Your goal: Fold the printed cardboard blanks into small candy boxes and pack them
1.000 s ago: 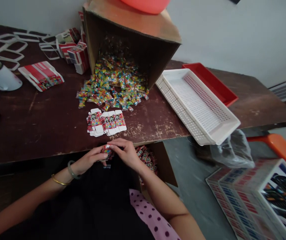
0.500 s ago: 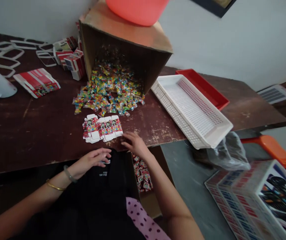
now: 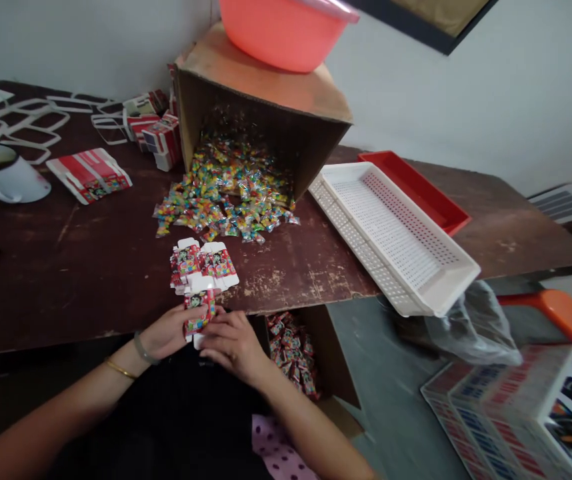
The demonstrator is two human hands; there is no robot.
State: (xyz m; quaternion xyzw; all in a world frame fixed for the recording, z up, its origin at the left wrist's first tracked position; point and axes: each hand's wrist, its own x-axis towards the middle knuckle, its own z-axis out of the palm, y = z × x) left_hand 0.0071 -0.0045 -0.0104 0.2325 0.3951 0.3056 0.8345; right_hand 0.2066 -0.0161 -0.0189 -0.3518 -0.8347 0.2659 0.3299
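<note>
Between my hands, just over the table's front edge, is a small red printed candy box (image 3: 199, 308) with white flaps. My left hand (image 3: 170, 331) grips it from the left side. My right hand (image 3: 233, 343) has its curled fingers on the lower right of the box, by a white flap. Just beyond lie flattened candy boxes (image 3: 219, 263) in two overlapping stacks. Behind them, small clear-wrapped candies (image 3: 236, 190) in many colours spill from a cardboard carton (image 3: 266, 90) lying on its side.
A white perforated basket (image 3: 391, 233) and a red tray (image 3: 421, 193) stand on the right. At left are an enamel mug (image 3: 16, 180) and a larger red-and-white packet (image 3: 91, 175). Below the edge, a carton holds filled-looking red packs (image 3: 293, 353). A pink basin (image 3: 286, 33) tops the carton.
A candy box has come off the right part of the stacks and is now in my hands. My right hand has drawn in toward my left. The view has shifted slightly.
</note>
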